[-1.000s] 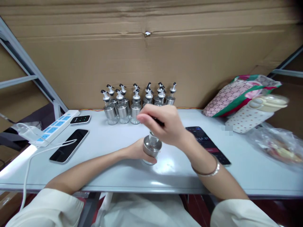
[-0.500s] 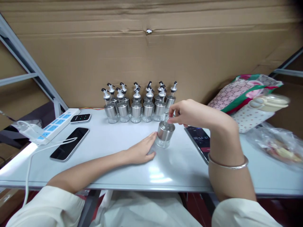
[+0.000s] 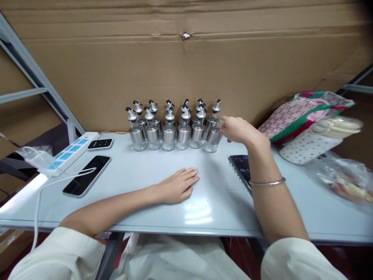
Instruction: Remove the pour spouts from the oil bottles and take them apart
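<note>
My right hand [image 3: 237, 130] grips the oil dispenser bottle [image 3: 212, 139], tilted at the right end of the mid-frame bottle row [image 3: 169, 132] and not yet released; my left hand [image 3: 177, 186] lies flat and open on the table [image 3: 131, 175].

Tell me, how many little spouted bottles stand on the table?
12 bottles, in two rows of six by the cardboard: six behind, six in front. The right hand holds the front row's rightmost bottle. They overlap, so more may be hidden.
</note>
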`<move>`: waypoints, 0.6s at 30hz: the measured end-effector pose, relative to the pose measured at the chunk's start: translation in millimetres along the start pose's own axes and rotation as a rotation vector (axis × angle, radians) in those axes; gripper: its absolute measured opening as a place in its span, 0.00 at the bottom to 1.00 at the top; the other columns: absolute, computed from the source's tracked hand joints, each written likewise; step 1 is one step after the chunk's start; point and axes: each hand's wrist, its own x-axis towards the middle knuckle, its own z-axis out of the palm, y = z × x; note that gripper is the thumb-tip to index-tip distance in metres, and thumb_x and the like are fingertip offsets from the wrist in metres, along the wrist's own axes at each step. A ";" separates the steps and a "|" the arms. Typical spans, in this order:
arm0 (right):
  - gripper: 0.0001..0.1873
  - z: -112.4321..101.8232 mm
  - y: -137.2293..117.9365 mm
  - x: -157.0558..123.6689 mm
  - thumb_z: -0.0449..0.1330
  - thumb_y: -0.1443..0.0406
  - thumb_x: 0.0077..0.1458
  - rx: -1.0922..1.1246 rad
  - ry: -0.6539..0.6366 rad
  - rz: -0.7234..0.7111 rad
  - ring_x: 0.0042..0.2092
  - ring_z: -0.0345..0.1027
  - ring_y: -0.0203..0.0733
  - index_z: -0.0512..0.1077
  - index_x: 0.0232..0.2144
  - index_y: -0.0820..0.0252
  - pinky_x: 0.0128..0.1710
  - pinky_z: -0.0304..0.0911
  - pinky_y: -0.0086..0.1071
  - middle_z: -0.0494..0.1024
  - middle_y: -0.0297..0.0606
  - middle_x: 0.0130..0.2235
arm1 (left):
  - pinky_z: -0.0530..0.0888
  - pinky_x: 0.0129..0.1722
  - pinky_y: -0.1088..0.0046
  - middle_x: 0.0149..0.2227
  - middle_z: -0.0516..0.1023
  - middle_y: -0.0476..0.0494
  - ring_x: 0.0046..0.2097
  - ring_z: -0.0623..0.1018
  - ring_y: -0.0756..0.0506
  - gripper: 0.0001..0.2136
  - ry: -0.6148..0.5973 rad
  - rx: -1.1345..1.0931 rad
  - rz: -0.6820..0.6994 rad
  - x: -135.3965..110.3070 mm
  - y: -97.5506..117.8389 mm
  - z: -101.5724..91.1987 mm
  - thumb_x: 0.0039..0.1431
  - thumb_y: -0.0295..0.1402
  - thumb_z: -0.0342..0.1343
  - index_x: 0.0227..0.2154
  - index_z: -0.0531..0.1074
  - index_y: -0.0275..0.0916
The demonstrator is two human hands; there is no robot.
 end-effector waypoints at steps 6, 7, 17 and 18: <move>0.14 16.8 7.3 13.4 0.54 0.68 0.52 0.003 0.083 -0.020 0.29 0.71 0.42 0.66 0.43 0.63 0.28 0.55 0.30 0.78 0.40 0.30 | 0.49 0.66 0.57 0.66 0.52 0.32 0.67 0.51 0.40 0.23 -0.023 0.023 -0.009 0.3 -0.4 0.4 0.63 0.31 0.40 0.60 0.57 0.29; 0.15 18.3 8.6 15.0 0.54 0.69 0.52 0.014 0.087 -0.020 0.29 0.71 0.42 0.66 0.44 0.63 0.29 0.56 0.31 0.79 0.41 0.30 | 0.49 0.66 0.57 0.65 0.52 0.33 0.67 0.51 0.40 0.23 -0.023 0.020 -0.008 0.2 -0.5 0.5 0.64 0.31 0.40 0.60 0.57 0.29; 0.35 39.8 -36.8 -18.1 0.60 0.72 0.44 0.547 0.106 -0.148 0.23 0.69 0.36 0.59 0.56 0.62 0.28 0.64 0.32 0.76 0.42 0.40 | 0.62 0.58 0.59 0.57 0.68 0.33 0.58 0.68 0.41 0.23 0.183 -0.718 -0.170 3.9 -11.0 -3.5 0.56 0.32 0.52 0.55 0.60 0.36; 0.35 52.8 -47.4 -25.6 0.60 0.73 0.44 0.665 -0.006 -0.234 0.23 0.68 0.34 0.58 0.56 0.60 0.26 0.64 0.30 0.76 0.40 0.41 | 0.64 0.56 0.60 0.54 0.71 0.34 0.56 0.70 0.41 0.22 0.217 -0.865 -0.194 5.7 -13.3 -3.6 0.55 0.31 0.53 0.53 0.62 0.35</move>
